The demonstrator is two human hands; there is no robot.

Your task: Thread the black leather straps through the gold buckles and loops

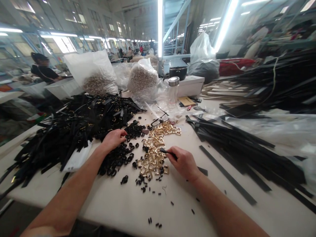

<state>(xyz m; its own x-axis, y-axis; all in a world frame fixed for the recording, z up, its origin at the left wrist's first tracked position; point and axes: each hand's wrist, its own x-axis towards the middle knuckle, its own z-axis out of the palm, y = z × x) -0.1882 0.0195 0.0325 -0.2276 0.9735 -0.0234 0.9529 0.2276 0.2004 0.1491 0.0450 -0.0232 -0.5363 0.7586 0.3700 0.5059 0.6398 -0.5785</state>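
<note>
My right hand (184, 161) pinches a black strap (163, 150), whose tip points left over the gold buckles (154, 148). The rest of that strap is hidden by the hand and forearm. My left hand (115, 140) is at the edge of a heap of small black loops (120, 158), fingers curled together; whatever they grip, if anything, I cannot make out. Between both hands the square gold buckles lie in a loose strip. Small black bits (143, 184) are scattered just in front of them.
Black straps with buckles (81, 121) form a big pile at left. Flat black strips (227, 174) lie at right. Further back are eyeglasses (158, 121), a glass bottle (173, 92), a white box (189, 86) and filled plastic bags (143, 77). A person (43, 69) sits far left.
</note>
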